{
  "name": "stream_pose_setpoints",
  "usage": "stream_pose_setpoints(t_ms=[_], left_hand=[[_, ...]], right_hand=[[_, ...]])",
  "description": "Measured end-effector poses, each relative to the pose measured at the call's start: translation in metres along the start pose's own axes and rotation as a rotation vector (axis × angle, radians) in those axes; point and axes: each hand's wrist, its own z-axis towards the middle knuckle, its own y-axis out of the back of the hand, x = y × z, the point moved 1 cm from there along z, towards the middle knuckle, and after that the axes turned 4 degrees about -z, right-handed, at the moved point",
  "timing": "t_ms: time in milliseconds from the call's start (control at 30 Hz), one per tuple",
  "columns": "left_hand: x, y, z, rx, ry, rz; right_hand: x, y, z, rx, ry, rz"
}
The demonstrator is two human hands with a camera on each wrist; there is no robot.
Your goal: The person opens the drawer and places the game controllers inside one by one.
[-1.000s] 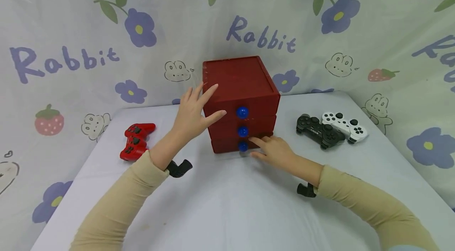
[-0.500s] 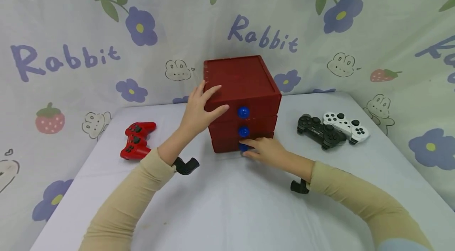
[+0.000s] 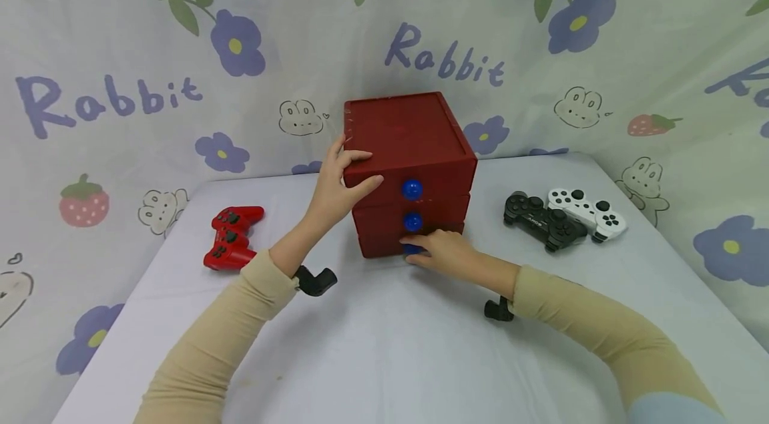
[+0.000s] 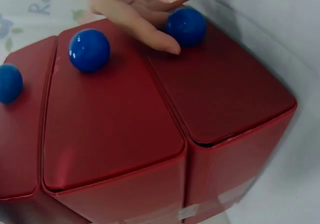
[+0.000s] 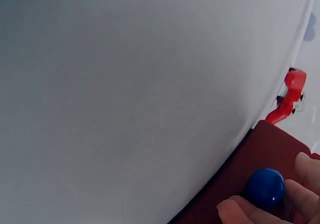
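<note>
Left grip [image 3: 334, 186], spread, touches the red drawers [image 3: 401, 133] mid-frame. Right grip [image 3: 447, 252] flanks their lowest knob [image 5: 265, 188]; I can't tell if pinching.

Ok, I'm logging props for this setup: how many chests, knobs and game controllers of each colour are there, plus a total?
Red boxy three-drawer chest: 1
Round blue knobs: 3
Red game controller: 1
Black game controller: 1
White game controller: 1
Total: 7

A staged set, room type unclear, is suggested by a white surface [image 3: 384, 344] backed by rabbit-and-flower printed cloth [image 3: 336, 57].
</note>
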Motion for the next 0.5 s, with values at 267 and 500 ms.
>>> stream_pose_setpoints(t_ms=[267,500], left_hand=[[0.003,-0.002,0.001,-0.011,-0.002,-0.035],[0.006,-0.004,0.001,-0.03,-0.019,-0.055]], right_hand=[[-0.003,-0.003,0.006,0.023,-0.018,0.028],[-0.004,0.001,0.013,0.052,-0.028,0.067]])
